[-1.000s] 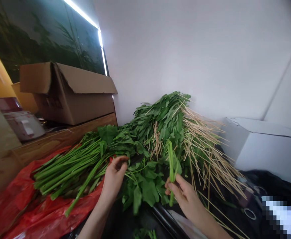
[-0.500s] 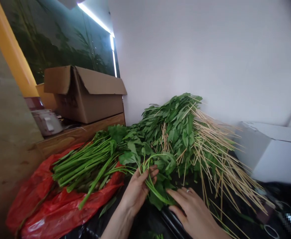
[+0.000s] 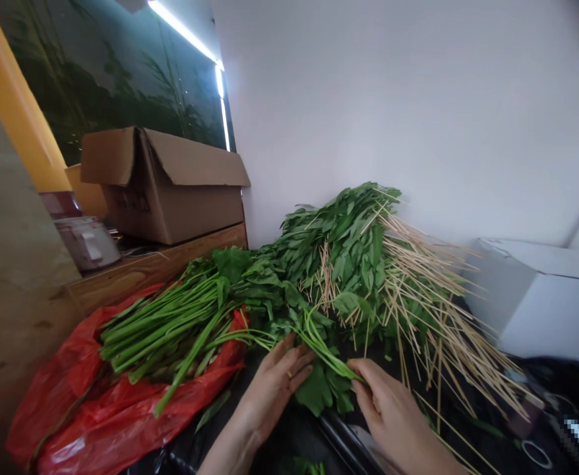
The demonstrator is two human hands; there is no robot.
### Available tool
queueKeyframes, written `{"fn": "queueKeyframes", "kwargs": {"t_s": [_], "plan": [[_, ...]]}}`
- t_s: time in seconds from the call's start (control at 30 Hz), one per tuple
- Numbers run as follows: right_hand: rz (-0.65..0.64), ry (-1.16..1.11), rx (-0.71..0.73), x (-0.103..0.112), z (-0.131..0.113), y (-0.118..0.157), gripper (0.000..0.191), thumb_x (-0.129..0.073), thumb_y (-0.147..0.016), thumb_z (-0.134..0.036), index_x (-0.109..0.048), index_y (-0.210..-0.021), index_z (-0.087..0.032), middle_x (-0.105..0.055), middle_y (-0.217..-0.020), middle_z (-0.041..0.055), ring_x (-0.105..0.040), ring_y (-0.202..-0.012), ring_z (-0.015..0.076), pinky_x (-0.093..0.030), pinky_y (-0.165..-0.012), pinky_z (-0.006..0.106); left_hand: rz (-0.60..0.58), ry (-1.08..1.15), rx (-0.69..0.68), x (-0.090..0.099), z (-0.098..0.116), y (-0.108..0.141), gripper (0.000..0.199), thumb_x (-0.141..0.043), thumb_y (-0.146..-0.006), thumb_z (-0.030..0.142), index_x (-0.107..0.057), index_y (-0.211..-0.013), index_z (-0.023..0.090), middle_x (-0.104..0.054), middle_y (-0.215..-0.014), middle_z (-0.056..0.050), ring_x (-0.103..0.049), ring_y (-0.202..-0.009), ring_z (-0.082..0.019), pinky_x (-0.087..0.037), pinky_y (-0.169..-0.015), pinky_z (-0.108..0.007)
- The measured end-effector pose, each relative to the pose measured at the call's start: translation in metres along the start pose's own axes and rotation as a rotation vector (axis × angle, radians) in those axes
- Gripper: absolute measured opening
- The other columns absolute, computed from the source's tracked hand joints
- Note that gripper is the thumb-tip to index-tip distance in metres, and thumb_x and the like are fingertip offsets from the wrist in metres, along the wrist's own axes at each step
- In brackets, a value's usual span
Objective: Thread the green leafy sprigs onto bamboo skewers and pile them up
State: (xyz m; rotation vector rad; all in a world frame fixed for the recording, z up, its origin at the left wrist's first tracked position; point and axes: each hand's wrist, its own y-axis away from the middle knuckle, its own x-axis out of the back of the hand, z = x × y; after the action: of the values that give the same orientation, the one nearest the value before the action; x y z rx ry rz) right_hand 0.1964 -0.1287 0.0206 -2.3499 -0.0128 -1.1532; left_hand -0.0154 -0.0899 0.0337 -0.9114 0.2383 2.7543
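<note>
Quickly, left to right: a crinkled red plastic bag [image 3: 91, 429] spreads well left of the right-hand grip, with a pile of long, thick green leafy stalks [image 3: 155, 340] lying on it. Behind that pile, farther back from the grip, a brown cardboard box [image 3: 195, 208] with raised flaps sits on a wooden ledge [image 3: 155, 267]. Just left of the grip, the left hand [image 3: 275, 377] has its fingers half curled by the leaves, ring on one finger; can't tell whether it has hold of anything, fingertips partly lost in green. Between the hands, a small bunch of thin bright-green stems [image 3: 325, 353] slants up and left from the grip. Beyond the grip, a tall dark-green leafy heap [image 3: 339, 227] stands near the white wall [image 3: 398, 99]. Right hand [image 3: 388, 406]: thumb and fingers pinched closed on the bunch's lower end. Right of the grip and behind, straight thin tan sticks [image 3: 428, 277] fan out; far right, a plain white box [image 3: 541, 307].
</note>
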Motion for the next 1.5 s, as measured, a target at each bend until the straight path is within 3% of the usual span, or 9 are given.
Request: {"fn": "queueKeyframes", "kwargs": {"t_s": [0.23,0.43,0.6,0.77,0.97,1.03,1.17,1.4,1.5], "plan": [[-0.001,-0.218,-0.067,0.001,0.005,-0.002,0.014,-0.037,-0.096,-0.028,-0.05,-0.098,-0.026,-0.062,-0.092,0.005,-0.062,-0.082,0.0201,-0.049,-0.07,0.031,0.239,-0.708,-0.497,0.013,0.033,-0.003,0.032,-0.066,-0.08,0.039,-0.069,-0.104,0.018,-0.07,-0.102,-0.009,-0.065,-0.095,-0.023,-0.05,-0.084,-0.034],[-0.021,-0.34,-0.116,0.002,0.007,-0.005,0.014,-0.038,-0.096,-0.034,-0.049,-0.095,-0.025,-0.058,-0.085,0.0032,-0.058,-0.069,0.0167,-0.048,-0.06,0.026,-0.078,-1.345,-0.779,0.008,0.048,-0.024,0.021,-0.057,-0.087,0.03,-0.073,-0.102,0.027,-0.07,-0.107,-0.008,-0.059,-0.102,-0.023,-0.044,-0.093,-0.04],[-0.027,-0.372,-0.107,0.004,0.006,-0.005,0.013,-0.039,-0.095,-0.031,-0.049,-0.095,-0.024,-0.057,-0.078,0.0006,-0.057,-0.062,0.0153,-0.048,-0.061,0.027,-0.341,-1.6,-0.761,0.007,0.04,-0.039,0.025,-0.063,-0.085,0.03,-0.071,-0.108,0.031,-0.07,-0.112,-0.006,-0.053,-0.11,-0.025,-0.04,-0.096,-0.041],[-0.011,-0.296,-0.119,0.003,0.006,-0.004,0.015,-0.041,-0.094,-0.03,-0.052,-0.103,-0.024,-0.062,-0.083,0.0021,-0.06,-0.065,0.0165,-0.048,-0.064,0.029,-0.351,-1.56,-0.697,-0.002,0.059,-0.051,0.02,-0.06,-0.087,0.033,-0.075,-0.099,0.027,-0.073,-0.094,-0.006,-0.06,-0.096,-0.023,-0.041,-0.089,-0.033],[0.001,-0.2,-0.159,0.003,0.011,-0.005,0.025,-0.043,-0.093,-0.034,-0.058,-0.107,-0.021,-0.066,-0.072,0.0024,-0.06,-0.056,0.0178,-0.046,-0.058,0.029,-0.607,-1.29,-0.102,-0.017,0.092,-0.052,0.04,-0.051,-0.088,0.049,-0.075,-0.092,0.017,-0.068,-0.065,-0.002,-0.058,-0.059,-0.015,-0.045,-0.061,-0.023],[0.0,-0.178,-0.165,0.003,0.013,-0.005,0.026,-0.04,-0.094,-0.036,-0.059,-0.104,-0.021,-0.067,-0.072,0.0029,-0.063,-0.06,0.0188,-0.047,-0.059,0.029,-0.627,-1.22,-0.016,-0.019,0.097,-0.052,0.049,-0.044,-0.09,0.054,-0.074,-0.092,0.015,-0.065,-0.06,-0.001,-0.057,-0.058,-0.015,-0.045,-0.061,-0.024],[0.005,-0.116,-0.127,0.003,0.014,-0.006,0.025,-0.039,-0.096,-0.033,-0.061,-0.102,-0.022,-0.071,-0.092,0.0051,-0.067,-0.083,0.0205,-0.048,-0.074,0.03,-0.576,-1.319,-0.127,-0.024,0.092,-0.048,0.057,-0.031,-0.095,0.053,-0.071,-0.101,0.014,-0.069,-0.071,-0.003,-0.062,-0.07,-0.017,-0.046,-0.069,-0.024],[-0.062,0.091,-0.063,0.003,0.008,-0.005,0.026,-0.04,-0.097,-0.028,-0.062,-0.108,-0.022,-0.069,-0.104,0.0061,-0.065,-0.094,0.0235,-0.048,-0.081,0.035,-0.73,-1.775,-0.503,-0.051,0.047,-0.033,0.02,-0.056,-0.09,0.029,-0.069,-0.104,0.024,-0.073,-0.094,-0.002,-0.066,-0.086,-0.019,-0.045,-0.074,-0.023],[-0.079,0.18,-0.1,0.008,0.008,-0.006,0.025,-0.049,-0.094,-0.027,-0.06,-0.115,-0.02,-0.069,-0.109,0.0076,-0.065,-0.096,0.025,-0.047,-0.082,0.036,-0.619,-1.937,-0.605,-0.051,0.044,-0.037,0.018,-0.054,-0.091,0.024,-0.07,-0.099,0.023,-0.072,-0.091,-0.003,-0.066,-0.085,-0.019,-0.045,-0.073,-0.025]]}}
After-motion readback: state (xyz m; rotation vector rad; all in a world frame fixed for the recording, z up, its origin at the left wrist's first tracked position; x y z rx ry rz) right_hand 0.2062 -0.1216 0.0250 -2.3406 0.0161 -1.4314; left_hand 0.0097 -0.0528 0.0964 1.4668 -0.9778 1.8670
